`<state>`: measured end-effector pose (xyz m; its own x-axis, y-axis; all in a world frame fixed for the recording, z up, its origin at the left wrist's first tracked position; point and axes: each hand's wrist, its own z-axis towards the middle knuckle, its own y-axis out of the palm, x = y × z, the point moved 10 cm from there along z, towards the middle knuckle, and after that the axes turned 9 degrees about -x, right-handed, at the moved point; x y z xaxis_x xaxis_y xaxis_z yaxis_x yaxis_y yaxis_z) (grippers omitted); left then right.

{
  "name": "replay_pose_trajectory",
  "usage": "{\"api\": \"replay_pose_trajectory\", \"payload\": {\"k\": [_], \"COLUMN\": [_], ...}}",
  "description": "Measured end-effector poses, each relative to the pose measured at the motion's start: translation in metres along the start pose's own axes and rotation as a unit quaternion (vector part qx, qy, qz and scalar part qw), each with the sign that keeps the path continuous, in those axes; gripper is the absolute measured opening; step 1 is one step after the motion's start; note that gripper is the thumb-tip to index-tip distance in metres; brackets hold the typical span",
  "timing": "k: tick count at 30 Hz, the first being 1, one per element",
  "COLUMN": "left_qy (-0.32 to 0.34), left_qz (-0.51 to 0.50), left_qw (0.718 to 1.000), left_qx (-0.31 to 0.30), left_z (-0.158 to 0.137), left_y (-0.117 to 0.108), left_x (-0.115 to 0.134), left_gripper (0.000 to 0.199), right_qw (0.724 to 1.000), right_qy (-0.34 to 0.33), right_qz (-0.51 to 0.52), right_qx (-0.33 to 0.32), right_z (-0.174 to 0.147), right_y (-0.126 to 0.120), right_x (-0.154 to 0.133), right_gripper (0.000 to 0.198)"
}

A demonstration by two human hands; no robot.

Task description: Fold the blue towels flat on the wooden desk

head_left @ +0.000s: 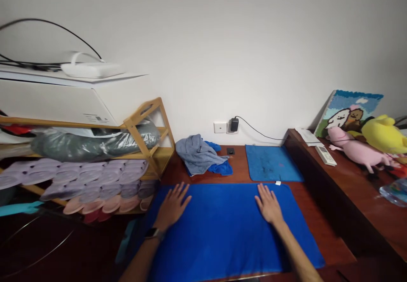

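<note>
Blue cloth [222,227], one large sheet, lies flat under my two hands and stretches between them and back toward me. My left hand [172,205] and right hand [269,205] rest palm-down at its far edge, fingers spread, gripping nothing; one watch [154,233] circles my left wrist. Past my left fingertips sits one crumpled grey cloth [199,154]; past my right, one smaller blue mat [273,163]. Beneath is a reddish-brown tabletop [238,169]. Farther right lies one remote control [325,155]; farther left stands one wooden rack [140,133]; ahead, one white wall [203,53].
</note>
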<state>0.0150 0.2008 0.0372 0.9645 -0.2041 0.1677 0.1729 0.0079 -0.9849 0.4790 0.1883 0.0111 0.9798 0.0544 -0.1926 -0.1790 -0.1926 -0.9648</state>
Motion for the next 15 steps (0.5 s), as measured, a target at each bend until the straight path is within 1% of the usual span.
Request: {"api": "replay_pose_trajectory", "payload": {"k": [1, 2, 3, 4, 5, 7, 9, 11, 12, 13, 14, 15], "left_qy": [-0.024, -0.042, -0.054, -0.061, -0.063, -0.061, -0.063, -0.056, -0.043, -0.021, 0.009, 0.044], "left_qz": [0.007, 0.009, 0.009, 0.008, 0.006, 0.006, 0.013, 0.030, 0.038, 0.042, 0.040, 0.034], "left_qw": [1.000, 0.999, 0.998, 0.998, 0.998, 0.998, 0.998, 0.998, 0.998, 0.999, 0.999, 0.998], "left_qx": [-0.005, -0.013, -0.020, -0.025, -0.027, -0.022, -0.013, 0.000, 0.009, 0.020, 0.031, 0.040], "left_z": [-0.005, -0.009, -0.012, -0.015, -0.016, -0.017, -0.016, -0.014, -0.011, -0.008, -0.005, 0.000], "left_y": [-0.002, -0.003, -0.003, -0.004, -0.004, -0.005, -0.006, -0.010, -0.013, -0.016, -0.020, -0.022], "left_x": [-0.027, -0.047, -0.062, -0.070, -0.075, -0.076, -0.074, -0.067, -0.057, -0.041, -0.018, 0.009], "left_gripper": [0.070, 0.073, 0.075, 0.077, 0.077, 0.076, 0.074, 0.071, 0.069, 0.067, 0.065, 0.063], "right_qw": [0.999, 0.996, 0.994, 0.992, 0.991, 0.990, 0.989, 0.988, 0.989, 0.992, 0.995, 0.997], "right_qy": [0.044, 0.084, 0.111, 0.128, 0.136, 0.140, 0.149, 0.152, 0.143, 0.122, 0.090, 0.048], "right_qz": [-0.006, -0.011, -0.013, -0.012, -0.009, -0.004, -0.006, -0.019, -0.026, -0.030, -0.030, -0.023], "right_qx": [0.000, 0.001, 0.002, 0.004, 0.006, 0.009, 0.006, 0.009, 0.017, 0.028, 0.042, 0.050], "right_z": [-0.005, -0.010, -0.015, -0.019, -0.022, -0.024, -0.024, -0.022, -0.020, -0.017, -0.014, -0.010], "right_y": [-0.001, -0.002, -0.003, -0.004, -0.005, -0.006, -0.008, -0.014, -0.018, -0.023, -0.027, -0.030], "right_x": [0.039, 0.073, 0.102, 0.124, 0.139, 0.154, 0.152, 0.133, 0.116, 0.091, 0.060, 0.024], "right_gripper": [0.073, 0.074, 0.075, 0.076, 0.077, 0.078, 0.078, 0.077, 0.077, 0.076, 0.074, 0.073]}}
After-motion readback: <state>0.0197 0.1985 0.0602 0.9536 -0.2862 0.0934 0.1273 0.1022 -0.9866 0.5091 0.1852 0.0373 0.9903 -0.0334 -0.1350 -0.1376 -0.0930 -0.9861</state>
